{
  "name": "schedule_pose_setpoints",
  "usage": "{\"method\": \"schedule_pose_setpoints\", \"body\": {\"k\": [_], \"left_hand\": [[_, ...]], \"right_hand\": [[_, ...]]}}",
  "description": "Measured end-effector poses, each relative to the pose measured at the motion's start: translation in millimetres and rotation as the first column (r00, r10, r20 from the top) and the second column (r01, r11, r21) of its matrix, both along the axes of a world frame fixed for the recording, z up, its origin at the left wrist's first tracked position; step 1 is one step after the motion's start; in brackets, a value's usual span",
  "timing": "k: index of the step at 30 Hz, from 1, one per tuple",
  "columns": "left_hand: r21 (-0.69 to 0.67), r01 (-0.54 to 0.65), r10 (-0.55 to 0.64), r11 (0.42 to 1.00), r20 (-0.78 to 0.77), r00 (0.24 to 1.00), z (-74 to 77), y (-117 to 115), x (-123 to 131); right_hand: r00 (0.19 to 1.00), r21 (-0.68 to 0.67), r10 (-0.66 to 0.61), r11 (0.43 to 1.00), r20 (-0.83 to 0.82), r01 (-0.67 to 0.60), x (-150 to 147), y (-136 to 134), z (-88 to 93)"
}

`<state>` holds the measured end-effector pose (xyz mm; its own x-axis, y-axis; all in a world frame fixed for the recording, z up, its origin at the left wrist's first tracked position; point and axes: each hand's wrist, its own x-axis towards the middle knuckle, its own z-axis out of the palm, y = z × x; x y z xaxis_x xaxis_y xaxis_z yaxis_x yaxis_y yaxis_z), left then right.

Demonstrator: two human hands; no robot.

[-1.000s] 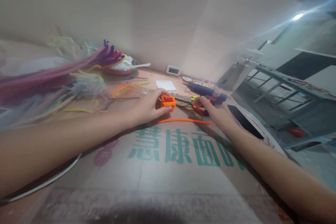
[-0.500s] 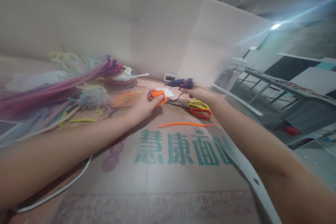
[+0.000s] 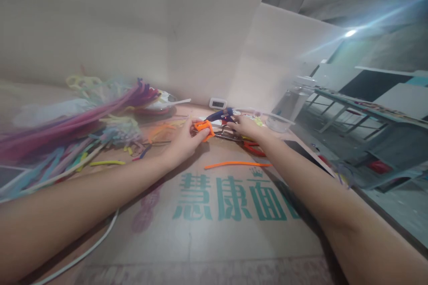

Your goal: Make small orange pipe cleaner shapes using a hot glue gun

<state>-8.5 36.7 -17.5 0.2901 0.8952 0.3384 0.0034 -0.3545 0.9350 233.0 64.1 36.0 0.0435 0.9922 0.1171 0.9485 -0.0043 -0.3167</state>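
Note:
My left hand [image 3: 192, 137] is closed around a small, boxy orange pipe-cleaner piece [image 3: 207, 130], thumb on its near side. A dark blue hot glue gun [image 3: 219, 116] lies low beyond it, nozzle pointing left. At the rear of the glue gun is my right hand [image 3: 246, 127], palm down, with its fingers apart by the handle. Scissors [image 3: 256, 148] with red and yellow handles lie partly hidden beneath the right hand and forearm. Nearer to me, a single orange pipe cleaner [image 3: 237, 164] rests on the printed board.
Bundles of pink and purple pipe cleaners [image 3: 100, 109] and pale ones spread over the left side. A small white digital display [image 3: 218, 103] stands by the back wall. A white cable [image 3: 100, 240] curves along the front left. Another table [image 3: 368, 109] stands off to the right.
The glue gun has come down and left with my right hand, and the fingers now show spread by its handle. My left hand still grips the orange piece. The view has shifted slightly.

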Motion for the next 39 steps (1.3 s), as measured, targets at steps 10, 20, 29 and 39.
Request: {"method": "schedule_pose_setpoints", "body": {"k": [10,20,29,39], "left_hand": [[0.028,-0.010,0.014,1.000,-0.130,0.991,8.8,-8,-4],[0.131,-0.067,0.109,0.989,-0.340,0.934,15.2,-13,-7],[0.206,0.045,0.065,0.977,-0.499,0.864,12.2,-23,-8],[0.210,0.102,0.037,0.972,-0.571,0.820,16.3,-32,-5]], "right_hand": [[0.931,0.175,0.305,0.924,0.198,-0.340,-22,-97,4.4],[0.794,0.137,0.604,0.783,0.063,-0.606,-49,-119,-21.8],[0.800,0.378,0.479,0.859,-0.360,-0.344,-38,-117,-34.9],[0.745,0.400,0.397,0.896,-0.536,-0.190,-43,-119,-34.2]]}}
